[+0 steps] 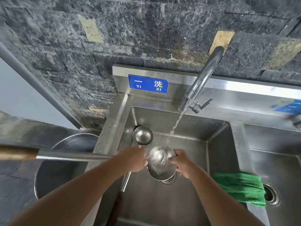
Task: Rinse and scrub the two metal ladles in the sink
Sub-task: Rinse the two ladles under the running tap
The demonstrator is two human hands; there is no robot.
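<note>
I hold a large metal ladle point(160, 162) over the drain of the steel sink point(218, 144), its bowl under the running water. My left hand point(132, 159) grips it where the long handle meets the bowl; the handle runs out left to a wooden grip. My right hand point(180, 162) presses on the bowl's right side, fingers against the metal. A second, smaller ladle point(143, 135) lies in the sink's far left corner, its handle passing under my left hand toward the near edge.
The tap point(203, 79) stands at the back, water streaming down. A green cloth point(241, 188) hangs over the divider to a second basin point(276, 168) on the right. A big metal pot point(65, 160) stands left of the sink. A dark stone wall rises behind.
</note>
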